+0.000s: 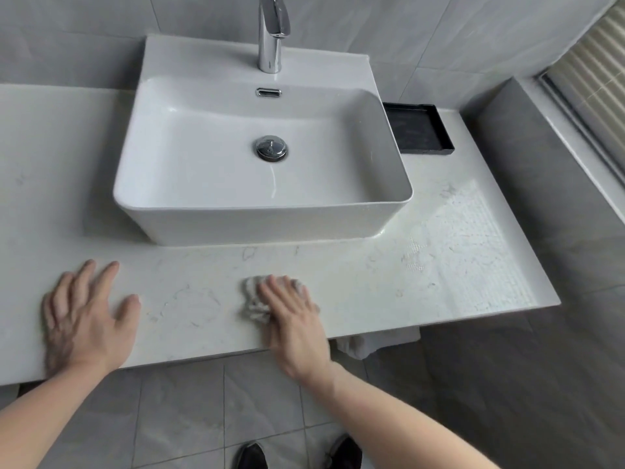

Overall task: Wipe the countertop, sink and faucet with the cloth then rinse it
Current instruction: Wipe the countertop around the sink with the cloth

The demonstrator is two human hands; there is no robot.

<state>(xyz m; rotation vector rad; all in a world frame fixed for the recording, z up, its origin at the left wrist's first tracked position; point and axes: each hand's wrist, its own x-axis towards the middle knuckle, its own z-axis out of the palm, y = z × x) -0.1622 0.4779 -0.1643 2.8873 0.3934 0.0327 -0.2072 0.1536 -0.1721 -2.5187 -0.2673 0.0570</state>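
A white marble countertop carries a white rectangular vessel sink with a chrome drain plug and a chrome faucet at its back rim. My right hand lies flat on a crumpled grey cloth, pressing it onto the counter in front of the sink; the hand is motion-blurred. My left hand rests flat on the counter's front left, fingers spread, holding nothing. Damp streaks show on the counter's right part.
A black square tray sits on the counter right of the sink. A white towel hangs below the counter's front edge. Grey tiled walls close the back and right; a window blind is at the upper right. My shoes stand on the tiled floor.
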